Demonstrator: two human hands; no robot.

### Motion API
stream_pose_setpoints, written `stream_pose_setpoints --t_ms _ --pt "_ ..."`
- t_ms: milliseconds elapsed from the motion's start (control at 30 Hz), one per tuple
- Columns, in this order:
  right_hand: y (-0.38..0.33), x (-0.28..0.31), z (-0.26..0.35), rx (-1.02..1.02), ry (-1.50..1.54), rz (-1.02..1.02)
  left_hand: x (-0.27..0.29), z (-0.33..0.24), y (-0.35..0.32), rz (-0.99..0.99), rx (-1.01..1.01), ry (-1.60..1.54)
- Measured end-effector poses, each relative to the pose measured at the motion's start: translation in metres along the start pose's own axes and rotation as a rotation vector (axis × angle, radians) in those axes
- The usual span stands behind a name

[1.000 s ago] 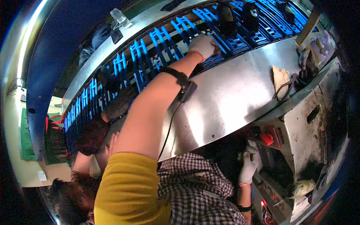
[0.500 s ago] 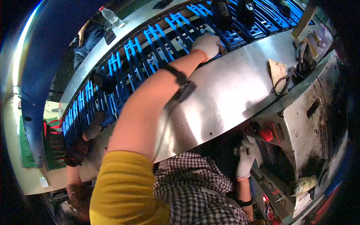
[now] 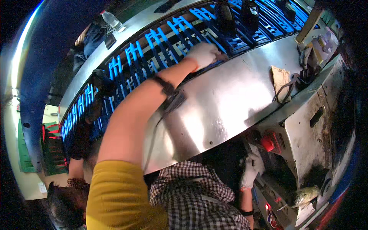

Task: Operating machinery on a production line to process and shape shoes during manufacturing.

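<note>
My left hand [image 3: 204,55], in a whitish glove, reaches across a metal ledge to the near edge of a long row of blue-lit slatted parts [image 3: 157,36]. Its fingers are bent down and closed at the edge of the row; what they hold, if anything, is hidden. My right hand [image 3: 251,170], also gloved, hangs low beside the metal machine housing [image 3: 306,119], below a red button [image 3: 268,142]. Its fingers are loosely bent and apart, with nothing seen in them. A dark strap with a small box [image 3: 168,90] sits on my left forearm.
The shiny metal ledge [image 3: 214,103] lies between me and the row. A tan cloth or glove [image 3: 281,78] and dark cables lie at its right end. Across the row stand a bottle [image 3: 111,20] and a seated person. At lower left a co-worker's arm [image 3: 75,168] reaches to the row.
My left hand has drawn back a little to the left and toward me. The whole view has shifted slightly. A co-worker's head shows more at lower left. My right hand stays low.
</note>
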State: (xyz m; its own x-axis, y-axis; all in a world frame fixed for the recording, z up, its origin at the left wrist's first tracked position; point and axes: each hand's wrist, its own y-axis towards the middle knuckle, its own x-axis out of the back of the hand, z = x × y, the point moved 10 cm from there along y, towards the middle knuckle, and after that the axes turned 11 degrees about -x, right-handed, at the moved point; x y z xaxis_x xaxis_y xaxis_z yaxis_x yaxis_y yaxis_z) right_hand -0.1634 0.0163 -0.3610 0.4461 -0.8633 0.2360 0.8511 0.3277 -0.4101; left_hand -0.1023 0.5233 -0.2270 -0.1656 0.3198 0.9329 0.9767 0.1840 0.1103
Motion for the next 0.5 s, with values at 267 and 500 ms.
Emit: stream_pose_setpoints --t_ms 267,500 --pt "0.027 0.026 -0.057 -0.057 0.173 -0.099 0.017 0.013 -0.024 -0.076 0.179 0.067" --pt "0.007 -0.006 -0.011 -0.072 0.114 -0.042 0.021 0.027 0.039 -0.146 0.165 0.195"
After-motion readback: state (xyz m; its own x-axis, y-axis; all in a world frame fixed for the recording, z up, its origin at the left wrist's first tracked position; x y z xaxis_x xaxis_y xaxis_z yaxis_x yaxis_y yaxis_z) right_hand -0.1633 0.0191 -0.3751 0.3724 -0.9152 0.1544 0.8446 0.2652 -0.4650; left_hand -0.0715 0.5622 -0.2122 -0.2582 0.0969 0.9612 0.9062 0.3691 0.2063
